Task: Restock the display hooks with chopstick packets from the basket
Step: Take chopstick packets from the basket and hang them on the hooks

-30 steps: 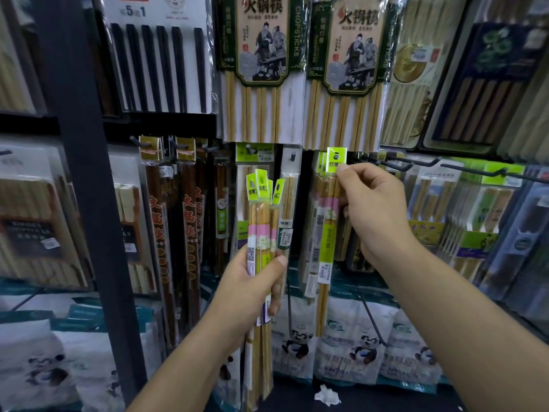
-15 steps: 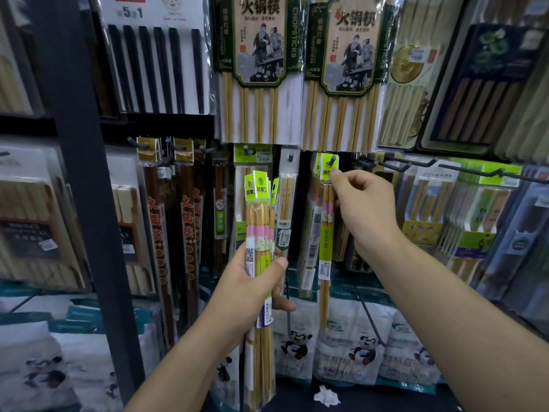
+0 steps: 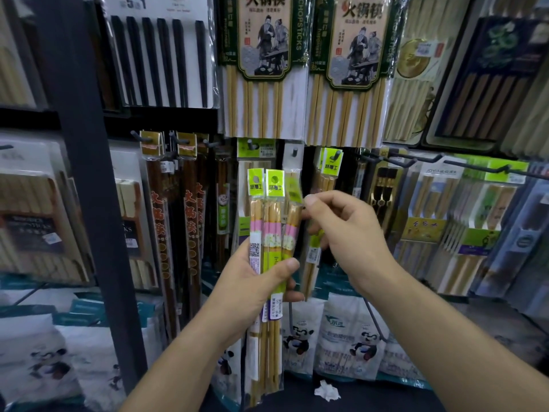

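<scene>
The left grip [image 3: 252, 281] is wrapped around the lower middle of a bundle of chopstick packets [image 3: 273, 221], thumb across the front and fingers curled behind, holding it upright in front of the display. Three packets show side by side in it: slim clear sleeves of pale bamboo sticks, each topped by a lime-green header card with a punched hole, with a pink band and a flowered band below and a barcode sticker (partly under the thumb).

The right grip [image 3: 347, 233] is curled, thumb tip against the upper edge of the rightmost packet [image 3: 291, 233] just under its header, which is tilted and blurred. It looks like a pinch, though the forefinger is hidden behind the sleeve.

Just above and behind that hand, a hung packet [image 3: 332, 165] of the same kind sits on a hook [image 3: 337, 154], the peg through its hole, more green headers stacked behind it.

To the right, long black prongs [image 3: 386, 158] jut forward near the knuckles. Large green-framed packs [image 3: 264, 55] hang close overhead, their lower edges just above the hook row. To the left hang dark brown packs [image 3: 157, 233], then a dark upright post [image 3: 89, 203]. Below, panda-printed bags [image 3: 350, 340] line the bottom row.
</scene>
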Action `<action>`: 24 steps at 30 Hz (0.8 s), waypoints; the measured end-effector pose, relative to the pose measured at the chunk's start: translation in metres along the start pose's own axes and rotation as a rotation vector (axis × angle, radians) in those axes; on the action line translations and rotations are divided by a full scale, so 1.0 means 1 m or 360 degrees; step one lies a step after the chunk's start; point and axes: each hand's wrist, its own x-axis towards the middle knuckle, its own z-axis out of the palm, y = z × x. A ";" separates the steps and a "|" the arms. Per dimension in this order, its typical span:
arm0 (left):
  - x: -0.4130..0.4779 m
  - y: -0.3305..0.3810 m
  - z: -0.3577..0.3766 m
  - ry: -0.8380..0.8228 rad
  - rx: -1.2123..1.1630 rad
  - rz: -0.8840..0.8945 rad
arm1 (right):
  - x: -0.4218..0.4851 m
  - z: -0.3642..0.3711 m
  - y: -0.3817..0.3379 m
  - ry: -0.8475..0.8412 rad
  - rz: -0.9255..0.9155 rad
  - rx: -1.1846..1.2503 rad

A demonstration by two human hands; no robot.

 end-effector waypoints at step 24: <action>0.000 -0.001 0.002 0.0126 0.0119 0.0074 | 0.034 -0.017 -0.021 0.0392 -0.0019 0.0146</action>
